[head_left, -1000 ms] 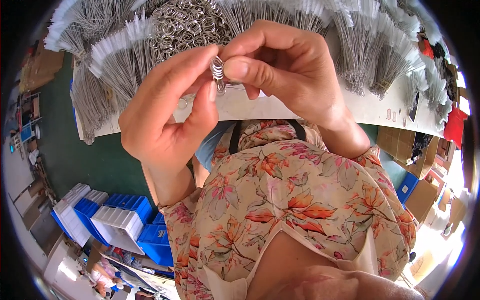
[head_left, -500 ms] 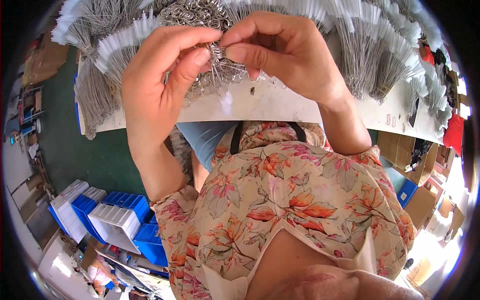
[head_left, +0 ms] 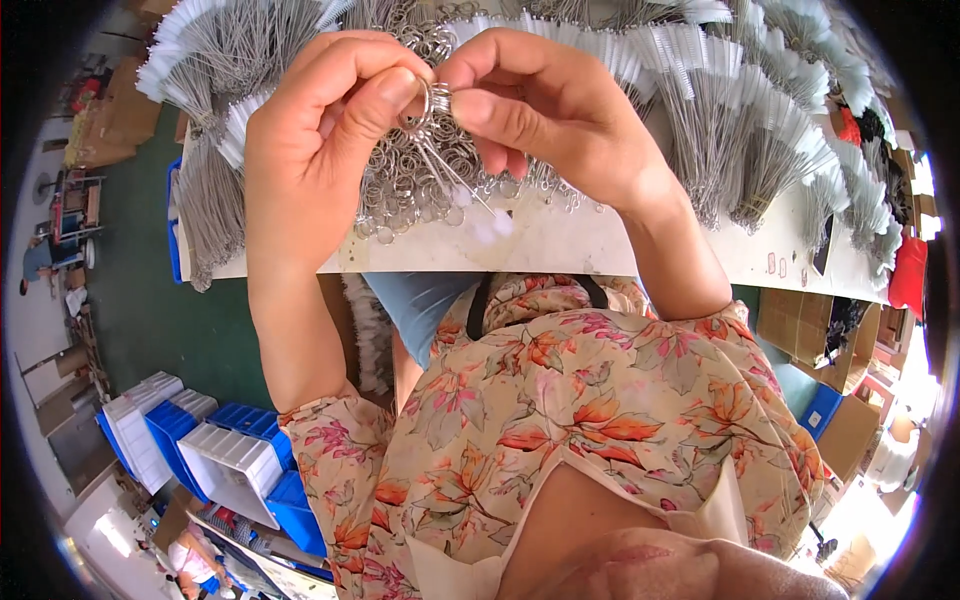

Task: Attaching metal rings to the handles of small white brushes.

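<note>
Above the pile of metal rings (head_left: 395, 185), my two hands meet at fingertip height. My left hand (head_left: 315, 135) pinches a shiny metal ring (head_left: 427, 100) between thumb and forefinger. Several thin wire brushes (head_left: 443, 165) hang from that ring by their looped ends, white tips slanting down to the right. My right hand (head_left: 565, 125) is closed at thumb and forefinger on the looped wire ends beside the ring, its other fingers curled. How far the loops sit on the ring is partly hidden by my fingertips.
Bundles of wire brushes with white bristles (head_left: 690, 120) cover the right of the pale table (head_left: 740, 255). More bundles (head_left: 210, 200) lie at the left. Blue and white plastic bins (head_left: 225, 460) stand on the green floor at lower left; cardboard boxes (head_left: 800, 315) stand at right.
The hanging brushes now show clearly below my fingers, their white tips farther right. The ring has come into view, and the table sits lower in the picture.
</note>
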`<action>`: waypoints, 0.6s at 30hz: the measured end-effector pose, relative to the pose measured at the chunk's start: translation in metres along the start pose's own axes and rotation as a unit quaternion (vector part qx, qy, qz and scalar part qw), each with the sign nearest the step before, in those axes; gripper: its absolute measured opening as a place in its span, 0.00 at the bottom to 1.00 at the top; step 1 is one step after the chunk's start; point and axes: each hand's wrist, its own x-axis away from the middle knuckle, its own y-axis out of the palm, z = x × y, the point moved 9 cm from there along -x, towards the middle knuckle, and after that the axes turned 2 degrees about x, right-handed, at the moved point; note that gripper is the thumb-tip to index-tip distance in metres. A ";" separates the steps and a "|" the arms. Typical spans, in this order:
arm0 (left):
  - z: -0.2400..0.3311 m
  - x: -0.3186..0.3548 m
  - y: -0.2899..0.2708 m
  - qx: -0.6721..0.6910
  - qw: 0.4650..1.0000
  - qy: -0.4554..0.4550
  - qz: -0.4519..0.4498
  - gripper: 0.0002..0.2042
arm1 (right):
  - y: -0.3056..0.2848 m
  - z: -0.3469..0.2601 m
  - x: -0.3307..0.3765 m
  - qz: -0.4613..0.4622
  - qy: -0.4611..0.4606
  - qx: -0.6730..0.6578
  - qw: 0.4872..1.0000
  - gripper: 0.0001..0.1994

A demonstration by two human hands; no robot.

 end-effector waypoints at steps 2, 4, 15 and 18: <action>-0.009 -0.001 -0.001 0.076 0.997 -0.021 0.012 0.07 | 0.001 0.000 -0.005 -0.034 0.002 -0.027 0.999 0.08; -0.016 0.000 -0.004 0.152 0.987 -0.043 0.023 0.07 | 0.004 0.002 -0.010 -0.069 0.005 -0.054 0.996 0.08; -0.040 -0.003 -0.002 0.272 0.959 -0.083 -0.016 0.10 | -0.003 -0.005 -0.023 -0.055 0.008 0.083 0.995 0.07; -0.043 0.001 -0.006 0.195 0.972 -0.131 0.001 0.09 | -0.004 -0.019 -0.022 -0.051 -0.034 0.031 0.998 0.07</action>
